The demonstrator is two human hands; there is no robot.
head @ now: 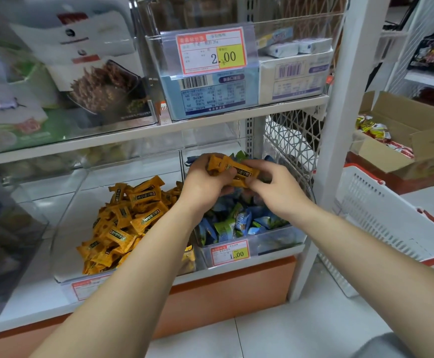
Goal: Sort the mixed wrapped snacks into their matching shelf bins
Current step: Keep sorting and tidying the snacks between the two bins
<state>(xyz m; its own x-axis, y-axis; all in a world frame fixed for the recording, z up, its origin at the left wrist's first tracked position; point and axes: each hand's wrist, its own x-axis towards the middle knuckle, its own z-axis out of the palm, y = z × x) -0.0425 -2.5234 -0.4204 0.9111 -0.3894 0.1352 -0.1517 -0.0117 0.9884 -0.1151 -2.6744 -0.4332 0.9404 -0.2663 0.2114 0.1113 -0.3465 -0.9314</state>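
Head view: the left grip [203, 183] is curled round a bunch of orange wrapped snacks [221, 165], and the right grip [275, 188] pinches the other end of the same bunch. Directly beneath both grips sits the clear bin [275, 240] of blue-green wrapped snacks [236, 222]. Left of the left grip, the orange snack pile [128, 215] lies in the neighbouring bin [66, 223].

I read 2.00 on upper price tag [212, 51], upper bin [156, 81] | 1.00 on lower price tag [230, 253], lower bin [275, 241] | orange wrappers [123, 223]: print unreadable to me
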